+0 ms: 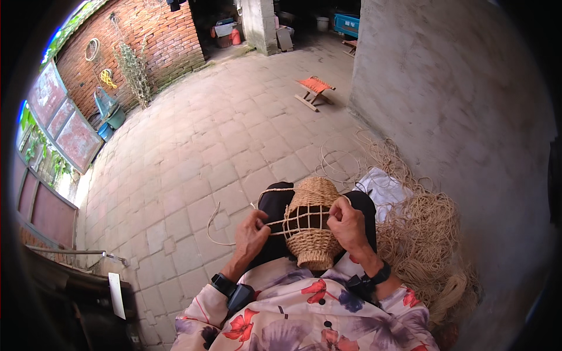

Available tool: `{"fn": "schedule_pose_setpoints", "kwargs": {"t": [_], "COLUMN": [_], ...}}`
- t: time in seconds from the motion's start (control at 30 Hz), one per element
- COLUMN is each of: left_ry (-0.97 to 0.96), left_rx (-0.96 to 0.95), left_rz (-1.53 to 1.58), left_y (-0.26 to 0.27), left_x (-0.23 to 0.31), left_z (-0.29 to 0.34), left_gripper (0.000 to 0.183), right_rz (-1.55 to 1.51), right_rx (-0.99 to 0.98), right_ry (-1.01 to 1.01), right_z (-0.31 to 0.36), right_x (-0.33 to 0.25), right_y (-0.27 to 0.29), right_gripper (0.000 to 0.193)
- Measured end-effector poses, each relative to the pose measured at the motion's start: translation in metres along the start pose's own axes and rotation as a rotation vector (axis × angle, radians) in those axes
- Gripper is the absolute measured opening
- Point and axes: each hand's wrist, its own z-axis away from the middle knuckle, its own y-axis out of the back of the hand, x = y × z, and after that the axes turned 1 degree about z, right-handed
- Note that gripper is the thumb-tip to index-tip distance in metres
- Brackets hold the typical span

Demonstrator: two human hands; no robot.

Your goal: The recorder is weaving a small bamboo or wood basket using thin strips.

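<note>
A tan woven basket [315,241] lies on its side across my lap, its narrow neck toward me. Around its middle an open band shows bare upright cords, with tight weaving on both sides. My left hand [253,230] is closed on a cord [277,222] that runs from the basket's left side; a loose end trails off to the left. At the basket's right edge, my right hand [346,225] pinches at the cords beside the open band. What exactly lies between its fingertips is too small to make out.
A large heap of tan cord [430,234] lies to my right against the grey wall [451,76], next to a white cloth [383,190]. A low folding stool [316,86] with an orange seat stands ahead on the paved floor [234,128]. Buckets [115,119] stand by the brick wall.
</note>
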Motion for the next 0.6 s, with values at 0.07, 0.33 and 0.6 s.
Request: {"fn": "schedule_pose_setpoints", "kwargs": {"t": [0.07,0.33,0.6], "left_ry": [-0.153,-0.472,0.015], "left_rx": [0.017,0.025,0.117], "left_rz": [0.0,-0.165,-0.373], "left_y": [-0.001,-0.029,0.025], "left_x": [0.012,0.04,-0.028], "left_z": [0.002,-0.016,-0.012], "left_gripper": [0.03,0.013,0.012], "right_rz": [-0.01,-0.021,-0.159], "right_rx": [-0.017,-0.028,-0.004], "right_ry": [-0.02,-0.021,-0.053], "right_z": [0.0,0.001,0.003], "right_x": [0.0,-0.005,0.004], "right_y": [0.002,0.002,0.001], "right_gripper": [0.011,0.011,0.013]}}
